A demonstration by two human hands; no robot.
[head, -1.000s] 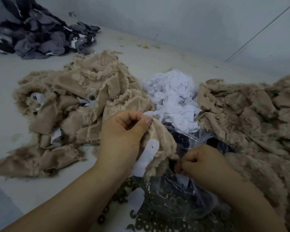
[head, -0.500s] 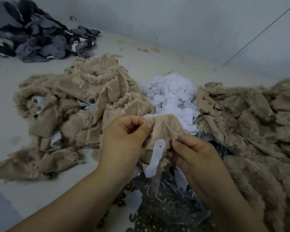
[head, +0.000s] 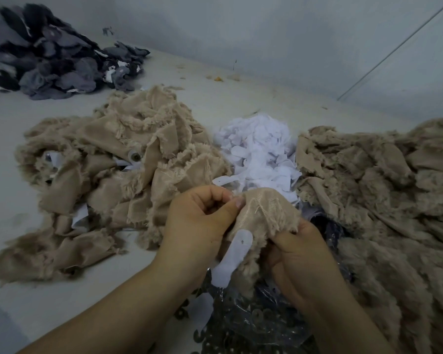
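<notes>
Head view: two grips hold one plush scrap [head: 264, 210] up over the counter [head: 8, 139], in front of the white scraps [head: 261, 149].

The left grip [head: 200, 221] pinches the scrap's upper edge between thumb and curled fingers. The right grip [head: 304, 249] is curled onto its lower right fringe. I judge the scrap light, limp and not fragile. Its woven backing, which faces up, looks smooth, and the furry edge may shed, so the firmest hold is probably on the backing close to the seam, not on the pile. The scrap is bunched into a dome, so I cannot tell its long axis. The white tab [head: 237, 249] hanging from it is thin and looks easy to bend. Its long axis slants from its rounded end near the scrap down and left toward the person, over a clear bag [head: 253, 325] of dark rings.
</notes>
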